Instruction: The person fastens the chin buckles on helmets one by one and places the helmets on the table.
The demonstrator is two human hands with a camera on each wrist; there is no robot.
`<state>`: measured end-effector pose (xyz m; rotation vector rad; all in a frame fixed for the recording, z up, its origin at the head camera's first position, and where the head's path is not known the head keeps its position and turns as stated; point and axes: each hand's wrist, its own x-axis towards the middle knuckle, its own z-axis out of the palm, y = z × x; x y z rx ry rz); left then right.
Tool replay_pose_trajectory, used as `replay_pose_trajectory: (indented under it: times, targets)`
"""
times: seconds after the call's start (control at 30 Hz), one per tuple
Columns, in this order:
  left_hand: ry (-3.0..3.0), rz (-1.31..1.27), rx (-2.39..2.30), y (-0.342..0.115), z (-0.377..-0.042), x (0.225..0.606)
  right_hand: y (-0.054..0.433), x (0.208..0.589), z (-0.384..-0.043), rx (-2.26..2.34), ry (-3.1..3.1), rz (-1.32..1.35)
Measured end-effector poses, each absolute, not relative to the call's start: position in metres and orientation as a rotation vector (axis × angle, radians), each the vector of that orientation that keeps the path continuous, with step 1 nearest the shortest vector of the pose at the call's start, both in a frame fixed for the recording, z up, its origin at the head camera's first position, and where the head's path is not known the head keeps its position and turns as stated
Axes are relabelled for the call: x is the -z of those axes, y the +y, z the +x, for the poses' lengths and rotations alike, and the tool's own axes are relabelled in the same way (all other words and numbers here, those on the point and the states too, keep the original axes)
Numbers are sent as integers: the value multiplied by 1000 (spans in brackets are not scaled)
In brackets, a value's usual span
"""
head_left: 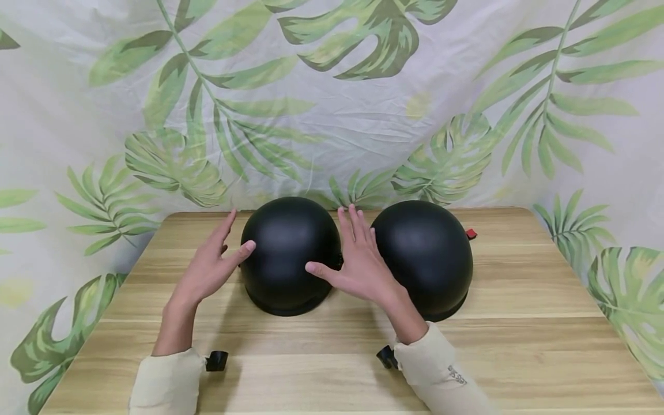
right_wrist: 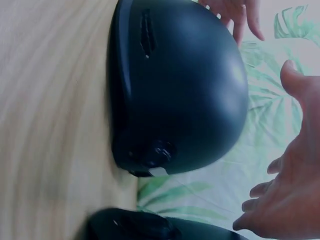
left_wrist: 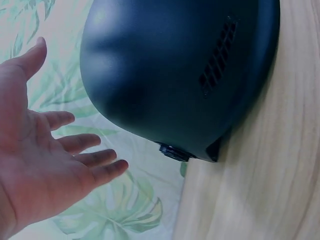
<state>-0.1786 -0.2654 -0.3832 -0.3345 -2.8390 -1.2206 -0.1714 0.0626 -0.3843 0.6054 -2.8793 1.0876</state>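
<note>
Two black helmets rest dome-up, side by side. My left hand (head_left: 211,265) is at the left side of the left helmet (head_left: 287,253), fingers extended and thumb apart. On its other side my right hand (head_left: 362,262) is spread, in the gap before the right helmet (head_left: 427,259). In the left wrist view, a gap shows between my open palm (left_wrist: 45,170) and the helmet shell (left_wrist: 145,70), which has a slotted vent (left_wrist: 219,56). The right wrist view also has bare space between my hand (right_wrist: 292,185) and the shell (right_wrist: 190,90). Neither hand holds anything.
The helmets stand toward the back of a wood-grain table (head_left: 306,369). A red tab (head_left: 471,233) sticks out behind the right helmet. Behind the table hangs a leaf-patterned cloth (head_left: 353,127). Black wrist mounts (head_left: 217,361) protrude by both sleeves.
</note>
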Motion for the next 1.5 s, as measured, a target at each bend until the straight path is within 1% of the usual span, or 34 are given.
replay_pose_trajectory:
  times: [0.33, 0.53, 0.63, 0.87, 1.03, 1.5]
  targets:
    - [-2659, -271, 1726, -273, -186, 395, 41, 398, -185, -1478, -2855, 551]
    - [-2460, -225, 2129, -272, -189, 402, 35, 408, -192, -1608, -2830, 484]
    - [-2391, -203, 2252, -272, -190, 404, 36, 413, -194, -1648, -2803, 472]
    - [-2483, -186, 2185, -277, -191, 408, 39, 420, -195, -1670, -2800, 488]
    - [-2587, -182, 2113, -279, -191, 412, 39, 422, -194, -1694, -2799, 446]
    - [-2577, -196, 2192, -277, -189, 417, 38, 431, -195, -1722, -2769, 377]
